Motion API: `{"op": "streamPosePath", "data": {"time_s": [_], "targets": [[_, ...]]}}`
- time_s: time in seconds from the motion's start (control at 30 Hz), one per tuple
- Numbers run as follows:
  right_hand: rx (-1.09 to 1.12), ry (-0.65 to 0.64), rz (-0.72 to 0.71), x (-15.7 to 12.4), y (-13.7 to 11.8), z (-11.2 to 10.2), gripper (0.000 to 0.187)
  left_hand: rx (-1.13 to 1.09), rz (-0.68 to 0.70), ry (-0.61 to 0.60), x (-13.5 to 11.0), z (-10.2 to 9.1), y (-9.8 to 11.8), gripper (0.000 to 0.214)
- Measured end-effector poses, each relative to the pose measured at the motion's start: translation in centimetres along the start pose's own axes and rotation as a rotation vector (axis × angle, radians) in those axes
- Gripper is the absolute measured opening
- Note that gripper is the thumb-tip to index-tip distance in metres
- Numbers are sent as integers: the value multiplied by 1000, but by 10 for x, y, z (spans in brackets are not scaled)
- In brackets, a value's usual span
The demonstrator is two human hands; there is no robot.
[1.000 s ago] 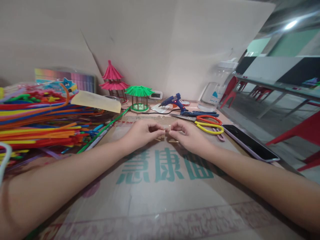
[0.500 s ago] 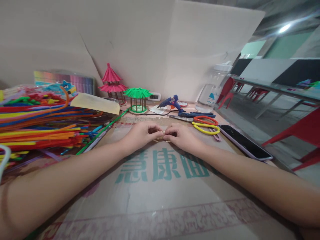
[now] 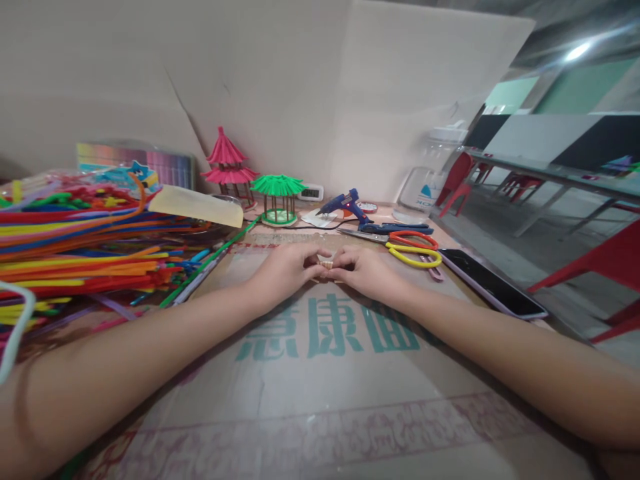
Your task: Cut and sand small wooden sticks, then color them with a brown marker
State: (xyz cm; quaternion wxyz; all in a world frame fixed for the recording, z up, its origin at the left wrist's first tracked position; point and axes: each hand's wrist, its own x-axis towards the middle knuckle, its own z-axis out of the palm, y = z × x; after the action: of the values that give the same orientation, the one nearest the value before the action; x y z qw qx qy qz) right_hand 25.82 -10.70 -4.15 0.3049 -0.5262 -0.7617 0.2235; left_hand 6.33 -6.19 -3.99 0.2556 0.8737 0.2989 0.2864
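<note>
Both my hands rest on a flat cardboard sheet (image 3: pixel 320 400) with green printed characters. My left hand (image 3: pixel 287 268) and my right hand (image 3: pixel 367 270) meet fingertip to fingertip, each closed in a pinch on a small pale wooden piece (image 3: pixel 327 265) held between them. Most of the piece is hidden by my fingers. More pale wooden bits lie on the cardboard just under the hands.
A heap of coloured pipe cleaners (image 3: pixel 75 247) fills the left. Pink (image 3: pixel 229 167) and green (image 3: pixel 278 197) model pavilions stand at the back, beside a blue glue gun (image 3: pixel 345 203). Scissors (image 3: pixel 407 248), a phone (image 3: pixel 493 283) and a clear jar (image 3: pixel 425 187) are at right.
My hands have closed the small gap between them, bringing the wooden pieces together; they now touch at the fingertips.
</note>
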Motion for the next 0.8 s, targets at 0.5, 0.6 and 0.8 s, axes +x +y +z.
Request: {"op": "streamPosePath", "data": {"time_s": [0.5, 0.6, 0.8], "targets": [[-85, 9, -48, -1, -1, 0, 13, -9, -39, 12, 0, -1, 2, 7], [-86, 19, -24, -1, -2, 1, 12, 30, 4, 20, 0, 0, 1, 7], [-90, 28, -7, 0, -3, 2, 11, 84, 55, 17, 0, 1, -3, 26]]}}
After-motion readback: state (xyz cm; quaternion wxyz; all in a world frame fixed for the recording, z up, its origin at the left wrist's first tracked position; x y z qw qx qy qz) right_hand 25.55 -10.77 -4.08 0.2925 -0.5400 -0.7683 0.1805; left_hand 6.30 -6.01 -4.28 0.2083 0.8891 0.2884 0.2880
